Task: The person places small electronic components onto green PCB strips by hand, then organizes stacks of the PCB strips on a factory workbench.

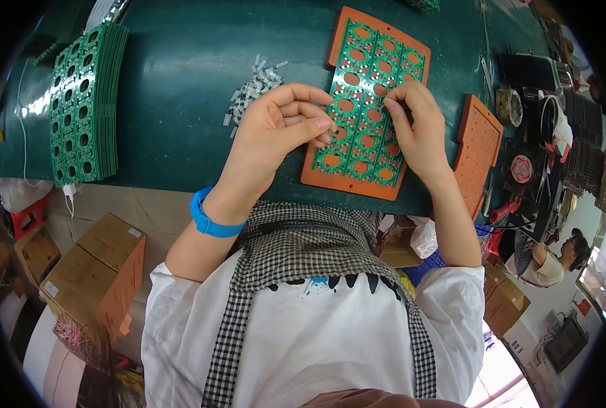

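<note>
A panel of green circuit boards (363, 112) with rows of round cut-outs lies on an orange fixture plate (382, 192). Over the panel's left edge is my left hand (282, 122), a blue band on its wrist. Its thumb and fingers are closed together, and a tiny dark piece shows by the thumb tip, too small to name. My right hand (417, 129) rests at the panel's right side. There the thumb and forefinger pinch together at the board surface, hiding whatever is between them. Left of my left hand lies a loose heap of small clear strips (252, 92).
At the far left stands a tall stack of green circuit panels (85, 102). Another orange plate (478, 153) lies to the right, near a round tin (508, 107) and a solder reel (520, 168). Cardboard boxes (92, 265) sit below the table. Another person (548, 262) is at the right.
</note>
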The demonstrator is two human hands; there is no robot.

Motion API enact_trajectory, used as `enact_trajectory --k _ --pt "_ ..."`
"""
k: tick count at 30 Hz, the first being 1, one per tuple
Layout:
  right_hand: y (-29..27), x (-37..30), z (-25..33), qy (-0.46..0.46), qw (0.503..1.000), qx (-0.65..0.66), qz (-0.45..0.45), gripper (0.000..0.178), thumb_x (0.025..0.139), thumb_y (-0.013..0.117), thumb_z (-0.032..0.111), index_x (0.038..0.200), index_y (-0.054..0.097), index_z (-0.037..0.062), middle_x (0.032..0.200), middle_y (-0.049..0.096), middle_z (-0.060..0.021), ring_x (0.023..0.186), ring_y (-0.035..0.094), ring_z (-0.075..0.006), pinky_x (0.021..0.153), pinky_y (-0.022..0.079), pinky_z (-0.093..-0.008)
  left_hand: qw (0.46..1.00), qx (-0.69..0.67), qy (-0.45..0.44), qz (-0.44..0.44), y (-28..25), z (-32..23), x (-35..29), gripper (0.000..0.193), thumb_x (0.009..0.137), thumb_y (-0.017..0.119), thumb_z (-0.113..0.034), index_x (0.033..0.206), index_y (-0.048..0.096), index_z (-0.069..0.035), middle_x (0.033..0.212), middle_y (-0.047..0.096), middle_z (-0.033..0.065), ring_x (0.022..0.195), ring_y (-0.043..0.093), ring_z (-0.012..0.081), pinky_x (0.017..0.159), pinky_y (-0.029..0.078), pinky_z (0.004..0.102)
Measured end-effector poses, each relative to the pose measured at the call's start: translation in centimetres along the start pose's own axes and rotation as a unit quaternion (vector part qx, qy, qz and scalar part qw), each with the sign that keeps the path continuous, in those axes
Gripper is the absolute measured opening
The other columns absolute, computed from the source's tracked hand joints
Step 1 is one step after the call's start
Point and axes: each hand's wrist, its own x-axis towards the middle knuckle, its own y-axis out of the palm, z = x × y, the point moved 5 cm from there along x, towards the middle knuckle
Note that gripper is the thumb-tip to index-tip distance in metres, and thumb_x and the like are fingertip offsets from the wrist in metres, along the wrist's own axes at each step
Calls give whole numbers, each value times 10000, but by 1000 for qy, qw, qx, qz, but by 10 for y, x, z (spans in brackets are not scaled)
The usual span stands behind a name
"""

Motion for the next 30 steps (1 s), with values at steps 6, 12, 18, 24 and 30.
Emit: enact_trajectory --k 6,12,18,24,30 --pt "4 -5 3 -27 997 -44 -49 94 819 639 29 866 559 27 831 565 -121 841 581 -321 802 483 -406 1000 -1 0 2 3 -1 0 231 875 621 -31 1095 581 26 855 658 70 772 637 120 711 520 235" --pt "-2 -11 12 -101 987 -98 -71 135 757 699 45 840 592 40 826 574 -84 781 589 -268 653 478 -364 1000 -5 -16 10 7 -1 0 247 865 629 -25 1103 584 24 865 670 83 781 642 116 722 522 236" --pt "-6 -8 42 -190 960 -195 -63 234 677 743 101 889 647 71 926 630 -45 787 616 -225 627 472 -327 999 -20 -34 21 12 4 1 267 857 636 -26 1114 580 22 874 674 88 752 637 112 697 521 235" --pt "-3 -22 59 -298 955 -3 -7 191 710 717 101 885 651 67 886 638 -52 798 617 -208 630 474 -311 996 -25 -64 49 20 9 0 258 860 622 -14 1110 572 21 866 668 83 744 630 114 689 511 230" --pt "-11 22 1 11 999 32 2 43 849 617 59 853 596 22 823 612 -93 789 592 -272 722 471 -349 998 -38 -38 35 21 3 4 313 877 555 19 1188 520 28 1000 654 129 872 631 150 783 508 259"
